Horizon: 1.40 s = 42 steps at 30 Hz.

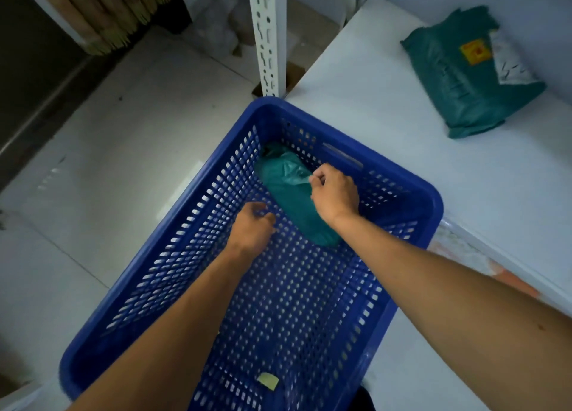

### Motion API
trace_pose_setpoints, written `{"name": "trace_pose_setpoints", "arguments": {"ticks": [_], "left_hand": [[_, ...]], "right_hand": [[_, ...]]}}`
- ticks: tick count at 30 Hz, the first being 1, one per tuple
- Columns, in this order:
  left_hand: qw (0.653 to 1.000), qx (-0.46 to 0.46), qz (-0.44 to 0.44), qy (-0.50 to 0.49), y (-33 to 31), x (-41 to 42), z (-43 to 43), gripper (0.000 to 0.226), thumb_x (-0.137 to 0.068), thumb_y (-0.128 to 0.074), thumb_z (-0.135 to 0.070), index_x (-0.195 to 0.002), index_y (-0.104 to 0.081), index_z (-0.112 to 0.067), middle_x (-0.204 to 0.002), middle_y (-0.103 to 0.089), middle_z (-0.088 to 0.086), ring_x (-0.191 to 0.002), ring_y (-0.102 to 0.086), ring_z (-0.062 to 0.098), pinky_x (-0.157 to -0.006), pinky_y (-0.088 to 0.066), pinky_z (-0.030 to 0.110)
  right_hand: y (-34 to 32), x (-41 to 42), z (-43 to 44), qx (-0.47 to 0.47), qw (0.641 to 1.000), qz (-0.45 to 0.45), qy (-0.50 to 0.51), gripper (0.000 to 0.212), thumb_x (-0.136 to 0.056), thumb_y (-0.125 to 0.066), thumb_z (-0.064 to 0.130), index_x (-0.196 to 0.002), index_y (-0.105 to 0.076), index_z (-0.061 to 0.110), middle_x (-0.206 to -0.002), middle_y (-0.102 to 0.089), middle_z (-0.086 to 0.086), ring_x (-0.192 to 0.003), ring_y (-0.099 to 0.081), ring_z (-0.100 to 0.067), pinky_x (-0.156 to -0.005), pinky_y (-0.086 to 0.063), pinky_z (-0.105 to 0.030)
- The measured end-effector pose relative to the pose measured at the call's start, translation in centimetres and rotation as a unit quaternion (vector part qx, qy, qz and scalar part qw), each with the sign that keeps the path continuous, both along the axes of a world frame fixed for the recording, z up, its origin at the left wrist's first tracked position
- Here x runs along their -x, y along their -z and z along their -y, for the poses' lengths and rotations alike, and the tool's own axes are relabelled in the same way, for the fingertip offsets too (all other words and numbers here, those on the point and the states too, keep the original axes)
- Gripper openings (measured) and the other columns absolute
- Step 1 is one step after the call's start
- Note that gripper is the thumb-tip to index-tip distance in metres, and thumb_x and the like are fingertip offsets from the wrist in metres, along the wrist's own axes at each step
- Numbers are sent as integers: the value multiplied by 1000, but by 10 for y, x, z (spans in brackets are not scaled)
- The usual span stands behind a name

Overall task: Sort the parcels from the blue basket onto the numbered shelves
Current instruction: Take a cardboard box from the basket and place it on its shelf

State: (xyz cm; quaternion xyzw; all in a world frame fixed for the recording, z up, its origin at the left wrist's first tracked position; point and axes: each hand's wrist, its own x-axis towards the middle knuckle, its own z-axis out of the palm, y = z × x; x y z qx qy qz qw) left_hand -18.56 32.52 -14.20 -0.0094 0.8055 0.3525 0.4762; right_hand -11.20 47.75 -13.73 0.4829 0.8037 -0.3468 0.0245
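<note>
The parcel [288, 191] lies on the floor of the basket [435, 206], at its far end, with its long axis roughly along the far wall. My right hand [335, 197] is directly over it, fingers curled, pinching a raised fold of its film. My left hand [252, 225] hovers just beside the parcel toward the basket's middle, fingers loosely curled, holding nothing. The right hand is nearer, so I judge the lift to be straight up and out.

Not determinable:
- the parcel's label
- the parcel end under my right wrist
- any shelf numbers

A second parcel [470, 76] lies on the shelf [371, 85] beyond the basket.
</note>
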Motion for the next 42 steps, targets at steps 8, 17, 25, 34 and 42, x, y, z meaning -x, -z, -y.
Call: {"name": "trace_pose_setpoints", "arguments": {"ticks": [8, 17, 25, 34, 42], "left_hand": [[990, 17, -100, 103, -79, -28, 5, 52, -95, -65, -28, -140, -41, -15, -112, -58, -6, -88, -58, 9, -75, -45, 27], [984, 51, -104, 134, -212, -88, 24, 125, -68, -86, -53, -157, -11, -9, -153, -30, 8, -140, -40, 28, -110, -42, 41], [988, 17, -78, 134, -340, -149, 65, 135, -56, -73, -81, -157, -12, -14, -154, -32, 9, -134, -46, 26, -108, -46, 38], [918, 19, -220, 329, -494, -228, 133, 87, -96, -37, -65, -161, 1, -21, -166, 12, 17, -153, -9, 37, -114, -29, 49], [756, -2, -468, 458, -630, -283, 167, 64, -104, -30, -4, -160, -1, -12, -157, 20, 37, -147, 14, 53, -115, -32, 53]], "right_hand": [[-84, -20, 20, 24, 998, -51, -18, 16, -102, -57, 34, -93, -63, 23, -84, -67, 5, -80, -61, -21, -66, -50, -37], [-237, -72, 49, 98, 989, -106, -30, 13, -97, -63, 36, -86, -65, 29, -83, -68, 12, -78, -64, -14, -69, -47, -31], [-374, -134, 103, 97, 982, -159, -12, 10, -94, -67, 33, -84, -66, 31, -98, -68, 10, -90, -64, -13, -84, -51, -33], [-539, -206, 173, 65, 968, -239, 43, 11, -88, -72, 28, -77, -71, 25, -82, -72, 13, -80, -66, -5, -82, -54, -31], [-689, -275, 220, -14, 958, -283, 37, 12, -88, -69, 27, -81, -74, 18, -83, -73, 9, -84, -66, -11, -83, -54, -33]]}}
